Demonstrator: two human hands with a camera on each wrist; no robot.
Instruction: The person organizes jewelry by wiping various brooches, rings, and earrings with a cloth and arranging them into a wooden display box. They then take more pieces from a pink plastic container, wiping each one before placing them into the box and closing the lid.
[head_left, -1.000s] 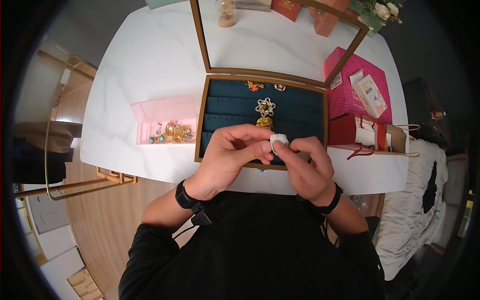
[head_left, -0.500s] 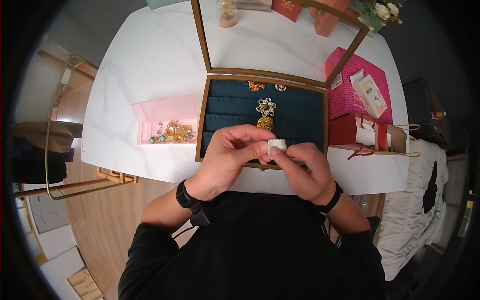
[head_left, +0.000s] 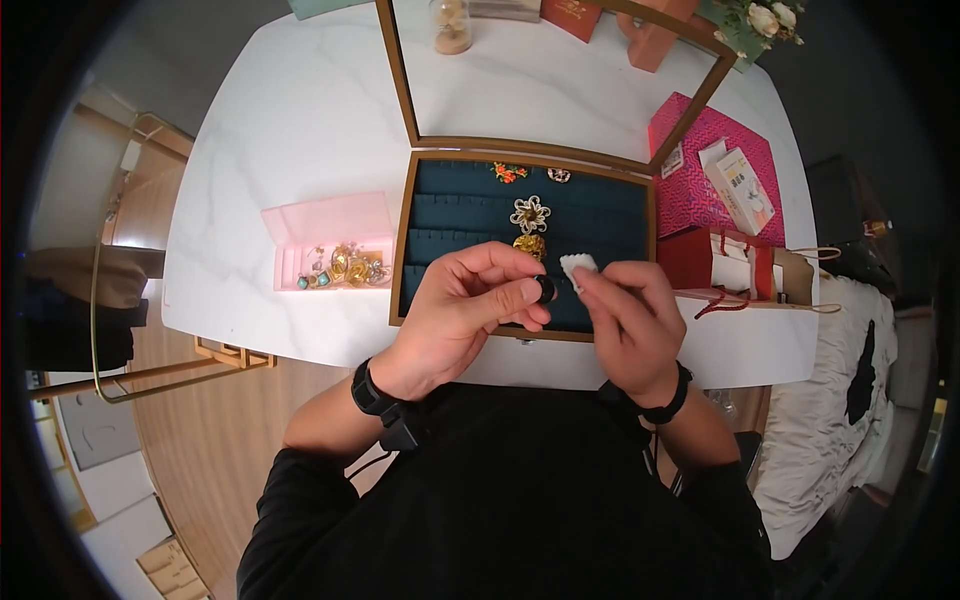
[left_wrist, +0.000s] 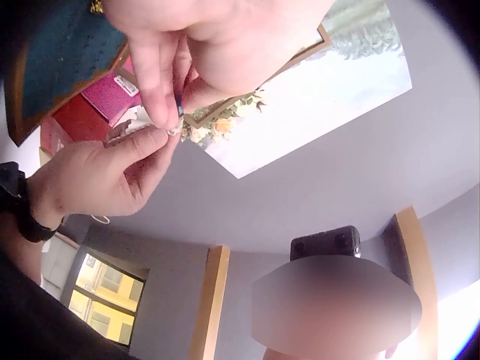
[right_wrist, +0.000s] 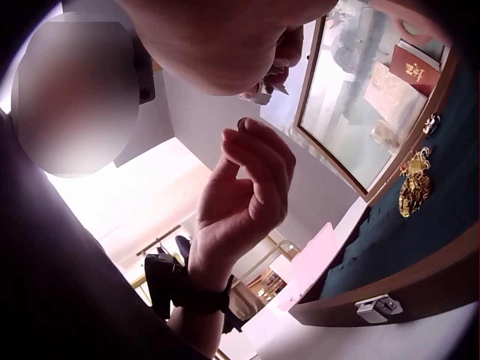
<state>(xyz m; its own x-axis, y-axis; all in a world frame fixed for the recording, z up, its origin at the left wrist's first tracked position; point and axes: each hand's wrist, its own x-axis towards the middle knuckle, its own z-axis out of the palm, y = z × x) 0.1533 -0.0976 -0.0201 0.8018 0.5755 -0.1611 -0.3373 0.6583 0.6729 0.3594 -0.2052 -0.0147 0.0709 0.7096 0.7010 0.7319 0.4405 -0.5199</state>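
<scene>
One small black round piece [head_left: 545, 290] is pinched in the curled left hand [head_left: 455, 300] above the open jewelry case [head_left: 605, 220]. The curled right hand [head_left: 640, 325] pinches a white scalloped-edged cloth [head_left: 575, 267] just beside that piece.

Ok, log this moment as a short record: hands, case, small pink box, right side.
Left hand: pinches a small dark item
Right hand: pinches a white piece
Case: lid raised; flower-shaped ornament among the pieces inside
Small pink box: open, left of the case, holding assorted jewellery
Right of case: red bag
</scene>
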